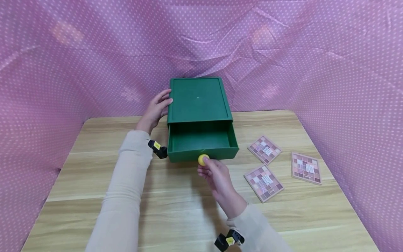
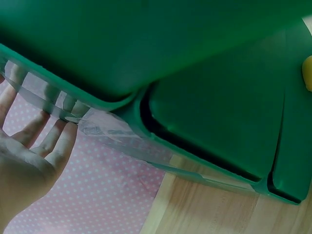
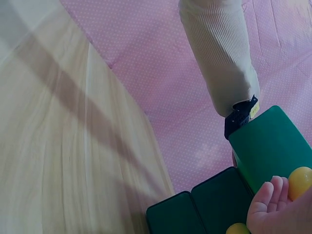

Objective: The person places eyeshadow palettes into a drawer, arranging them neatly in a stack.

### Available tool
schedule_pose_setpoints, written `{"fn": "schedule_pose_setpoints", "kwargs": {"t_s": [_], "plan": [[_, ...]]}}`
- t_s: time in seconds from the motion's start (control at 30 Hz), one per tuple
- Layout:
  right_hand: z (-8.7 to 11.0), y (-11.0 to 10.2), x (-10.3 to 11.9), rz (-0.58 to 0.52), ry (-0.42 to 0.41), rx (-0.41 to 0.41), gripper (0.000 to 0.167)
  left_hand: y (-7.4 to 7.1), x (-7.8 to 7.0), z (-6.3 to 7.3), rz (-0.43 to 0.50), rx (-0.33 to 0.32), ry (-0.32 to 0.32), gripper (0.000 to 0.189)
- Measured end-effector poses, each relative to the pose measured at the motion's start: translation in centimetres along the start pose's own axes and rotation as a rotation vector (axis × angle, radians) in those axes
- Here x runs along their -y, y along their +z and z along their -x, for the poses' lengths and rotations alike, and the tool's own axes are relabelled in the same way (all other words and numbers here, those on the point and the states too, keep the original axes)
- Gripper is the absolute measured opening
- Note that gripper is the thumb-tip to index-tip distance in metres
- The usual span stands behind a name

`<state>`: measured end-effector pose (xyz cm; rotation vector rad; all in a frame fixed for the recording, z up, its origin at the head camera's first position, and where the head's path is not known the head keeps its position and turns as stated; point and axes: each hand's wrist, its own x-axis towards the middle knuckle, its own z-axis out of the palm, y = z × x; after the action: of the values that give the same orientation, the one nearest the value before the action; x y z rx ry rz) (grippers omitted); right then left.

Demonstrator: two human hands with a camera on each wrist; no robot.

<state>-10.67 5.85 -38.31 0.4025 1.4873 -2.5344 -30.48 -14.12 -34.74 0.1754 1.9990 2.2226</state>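
A green drawer cabinet (image 1: 198, 99) stands at the back of the table, its top drawer (image 1: 201, 154) pulled out and the green floor inside showing. At the drawer's front, my right hand (image 1: 223, 182) pinches the round yellow knob (image 1: 202, 161) between thumb and fingers. My left hand (image 1: 155, 111) rests against the cabinet's left side, fingers extended. In the left wrist view, the fingertips of that hand (image 2: 36, 153) meet the see-through side panel (image 2: 109, 129). Below the pulled-out drawer, the right wrist view shows lower drawer fronts (image 3: 222, 197) and another yellow knob (image 3: 238, 228).
Three eyeshadow palettes lie flat on the right of the wooden table (image 1: 176, 210): one nearer the cabinet (image 1: 264, 149), one in front of it (image 1: 263, 183), one farther right (image 1: 306, 168). A pink dotted cloth (image 1: 126, 63) hangs behind and along both sides.
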Motion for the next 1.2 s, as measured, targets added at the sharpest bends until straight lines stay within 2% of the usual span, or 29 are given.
{"fn": "schedule_pose_setpoints", "kwargs": {"t_s": [0.37,0.7,1.2], "plan": [[1.1,-0.3,-0.3,-0.029,0.022,0.006,0.023,-0.1,0.0,-0.1,0.007,0.007,-0.002,0.048],[2.1,-0.7,-0.8,-0.016,0.046,0.021,0.027,-0.1,0.1,-0.1,0.011,0.004,0.005,0.047],[4.3,-2.1,-0.9,-0.037,0.113,0.048,0.031,0.4,0.1,0.7,0.015,-0.012,0.003,0.048]]}}
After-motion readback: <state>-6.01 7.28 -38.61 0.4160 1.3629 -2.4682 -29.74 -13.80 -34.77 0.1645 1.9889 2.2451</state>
